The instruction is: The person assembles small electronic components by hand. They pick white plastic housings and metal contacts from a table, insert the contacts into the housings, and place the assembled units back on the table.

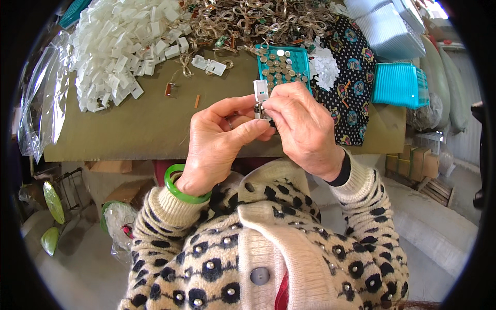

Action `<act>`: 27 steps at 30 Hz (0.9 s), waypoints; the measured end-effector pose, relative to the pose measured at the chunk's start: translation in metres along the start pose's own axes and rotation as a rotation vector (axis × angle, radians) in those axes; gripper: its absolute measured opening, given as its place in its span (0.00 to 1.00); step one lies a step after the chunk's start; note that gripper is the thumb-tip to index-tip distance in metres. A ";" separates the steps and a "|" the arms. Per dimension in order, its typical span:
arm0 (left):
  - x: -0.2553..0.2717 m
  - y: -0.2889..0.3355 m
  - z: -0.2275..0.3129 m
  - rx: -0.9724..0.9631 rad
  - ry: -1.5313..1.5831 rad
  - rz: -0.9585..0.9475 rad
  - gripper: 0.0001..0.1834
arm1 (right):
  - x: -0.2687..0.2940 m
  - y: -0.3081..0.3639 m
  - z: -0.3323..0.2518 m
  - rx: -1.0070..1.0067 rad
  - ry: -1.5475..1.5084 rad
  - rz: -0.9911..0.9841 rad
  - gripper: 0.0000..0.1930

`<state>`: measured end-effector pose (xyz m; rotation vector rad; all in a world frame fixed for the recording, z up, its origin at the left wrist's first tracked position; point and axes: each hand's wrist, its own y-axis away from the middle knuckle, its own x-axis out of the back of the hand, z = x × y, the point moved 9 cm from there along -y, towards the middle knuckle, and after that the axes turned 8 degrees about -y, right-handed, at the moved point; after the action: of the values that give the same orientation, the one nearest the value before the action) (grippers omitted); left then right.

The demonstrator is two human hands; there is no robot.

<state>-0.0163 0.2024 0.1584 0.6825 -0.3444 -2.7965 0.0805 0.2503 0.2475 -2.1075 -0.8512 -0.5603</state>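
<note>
Just past the table's near edge, my left hand [214,139] grips a small white plastic case [261,90] between thumb and fingers. Its lid stands open, pointing away from me, and some dark and metallic parts show in the lower half. The fingers of my right hand [305,124] are pinched together against that lower half; whatever lies between them is hidden. Right behind my hands is a teal tray [309,67] of round button cells [279,64]. Another opened white case [208,65] lies farther off to the left.
A large heap of white cases [119,41] covers the far left, beside clear plastic film [46,98]. Coiled wires [258,20] pile up at the back. Thin white pieces [324,70] rest on patterned black cloth [354,88]; stacked teal trays [400,85] stand at right. An orange strip [197,101] lies left.
</note>
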 end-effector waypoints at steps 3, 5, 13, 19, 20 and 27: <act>0.004 -0.003 -0.006 0.064 0.002 0.016 0.16 | 0.005 0.000 0.006 0.003 -0.036 -0.019 0.09; 0.007 -0.004 -0.006 0.073 0.008 0.035 0.09 | 0.018 0.001 0.024 -0.101 -0.119 -0.016 0.08; 0.002 -0.010 -0.008 0.102 0.190 -0.079 0.07 | 0.034 0.017 0.083 -0.128 0.403 -0.059 0.14; -0.006 -0.012 -0.005 0.070 0.248 -0.169 0.14 | 0.039 0.013 0.087 -0.095 0.357 -0.072 0.08; -0.008 -0.013 -0.003 0.052 0.253 -0.194 0.14 | 0.040 0.010 0.085 -0.094 0.350 -0.067 0.07; -0.008 -0.015 -0.013 0.087 0.382 -0.214 0.15 | 0.038 0.006 0.042 -0.223 -0.051 0.071 0.05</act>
<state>-0.0054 0.2167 0.1464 1.3175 -0.3355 -2.7692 0.1151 0.2951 0.2435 -2.3537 -0.7688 -0.5888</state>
